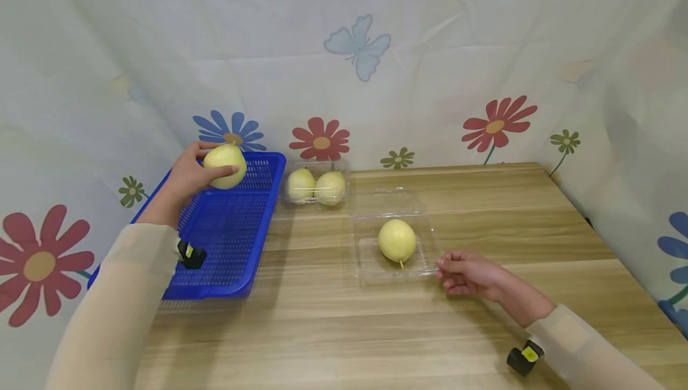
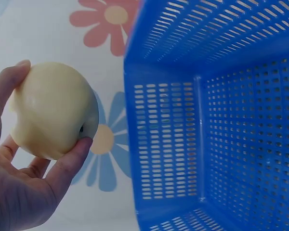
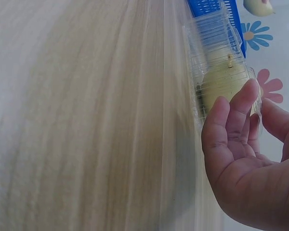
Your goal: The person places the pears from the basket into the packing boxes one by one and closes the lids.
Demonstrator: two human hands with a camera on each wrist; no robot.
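Note:
My left hand (image 1: 188, 178) grips a pale yellow pear (image 1: 228, 166) above the far end of the blue basket (image 1: 257, 258). In the left wrist view, thumb and fingers curl round the pear (image 2: 55, 108), beside the basket's wall (image 2: 164, 139). A clear plastic clamshell box (image 1: 361, 267) lies with its lid folded back on the wooden table, and a single pear (image 1: 396, 239) sits in it, stem toward me. My right hand (image 1: 473, 275) pinches the box's near right corner between thumb and fingers. In the right wrist view, the fingers (image 3: 221, 120) partly cover the box.
Behind the open box, to its left, stands another clear box (image 1: 290, 200) with two pears (image 1: 330, 188) inside, close to the basket's right rim. A printed curtain (image 1: 430, 79) hangs along the table's back edge. The wooden table (image 1: 322, 330) extends to the front and right.

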